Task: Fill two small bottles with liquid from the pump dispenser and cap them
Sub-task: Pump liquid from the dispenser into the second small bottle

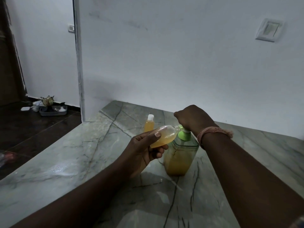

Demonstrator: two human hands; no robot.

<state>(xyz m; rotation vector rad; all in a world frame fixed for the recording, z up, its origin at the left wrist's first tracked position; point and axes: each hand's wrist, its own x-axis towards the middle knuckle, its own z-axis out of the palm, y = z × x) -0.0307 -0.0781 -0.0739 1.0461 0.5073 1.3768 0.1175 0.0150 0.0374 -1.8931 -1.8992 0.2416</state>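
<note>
On the marble counter [69,163] we see one pump dispenser [180,157], green-collared and about half full of amber liquid. Our right hand [191,120] sits on top of its pump head, fingers curled down over it. Our left hand [144,150], just left of the dispenser, grips one small bottle [164,136], tilted with its open mouth at the dispenser's spout and part filled with amber liquid. A second small bottle, capped [149,123] in white and full, stands upright behind the dispenser. We count two small bottles in all
</note>
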